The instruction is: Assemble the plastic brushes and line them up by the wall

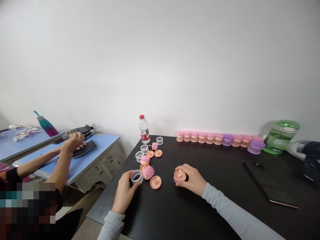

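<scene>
Between the thumb and fingers of my left hand (124,191) is a clear plastic ring-shaped cup (136,176), held just over the table. My right hand (191,180) grips a pink-bristled brush head (180,175), turned so its peach disc and white central post face up. Near my left hand lie a pink brush head (149,172), another pink brush head (145,160) and a peach disc (155,182). Farther back are more peach discs (158,153), several clear cups (144,148) and a small pink brush head on its side (154,146).
A row of pink and purple brushes (210,138) lines the wall. A water bottle (144,129) stands at the back left, a green container (281,137) at the back right. A bent metal rod (269,200) lies right. Another person's hands (75,140) work at a blue table (110,140).
</scene>
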{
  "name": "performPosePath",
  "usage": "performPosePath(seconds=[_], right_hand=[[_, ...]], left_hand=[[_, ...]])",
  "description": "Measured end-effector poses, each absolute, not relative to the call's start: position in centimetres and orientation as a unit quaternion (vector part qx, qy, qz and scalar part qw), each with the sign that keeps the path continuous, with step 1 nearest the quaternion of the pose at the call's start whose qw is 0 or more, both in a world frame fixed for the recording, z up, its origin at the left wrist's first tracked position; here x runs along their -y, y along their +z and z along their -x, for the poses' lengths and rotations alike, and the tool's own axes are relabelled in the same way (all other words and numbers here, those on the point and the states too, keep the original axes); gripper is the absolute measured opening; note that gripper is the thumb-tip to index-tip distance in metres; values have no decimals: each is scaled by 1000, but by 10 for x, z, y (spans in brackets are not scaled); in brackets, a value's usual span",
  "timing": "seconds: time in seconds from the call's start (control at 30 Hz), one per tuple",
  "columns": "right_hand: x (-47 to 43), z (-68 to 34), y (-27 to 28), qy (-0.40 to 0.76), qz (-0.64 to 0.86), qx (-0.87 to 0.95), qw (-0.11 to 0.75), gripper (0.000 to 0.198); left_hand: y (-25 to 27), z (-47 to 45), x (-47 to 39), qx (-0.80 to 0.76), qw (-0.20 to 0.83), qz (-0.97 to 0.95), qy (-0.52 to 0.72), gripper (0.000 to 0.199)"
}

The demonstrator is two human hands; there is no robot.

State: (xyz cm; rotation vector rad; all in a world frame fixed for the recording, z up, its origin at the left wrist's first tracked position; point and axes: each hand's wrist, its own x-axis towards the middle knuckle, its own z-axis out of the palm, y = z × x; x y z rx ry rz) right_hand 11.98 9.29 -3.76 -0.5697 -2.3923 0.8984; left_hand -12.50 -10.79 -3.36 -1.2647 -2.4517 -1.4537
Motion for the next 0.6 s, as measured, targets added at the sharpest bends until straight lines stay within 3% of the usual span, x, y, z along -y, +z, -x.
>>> performPosePath(seconds=[0.1, 0.2, 0.33, 0.6], right_hand=[[-91, -153, -37, 350, 264, 855, 276, 31], [-89, -178, -39, 367, 305, 829, 293, 36], [-89, -196, -38, 387, 333, 799, 319, 48], [-109, -214, -32, 370, 340, 744, 441, 37]], left_hand=[[-23, 119, 109, 773, 10, 389, -501, 42], [-11, 97, 99, 738, -1, 402, -542, 49], [7, 49, 57, 622, -181, 512, -564, 45], [-6, -14, -40, 508, -347, 587, -526, 44]])
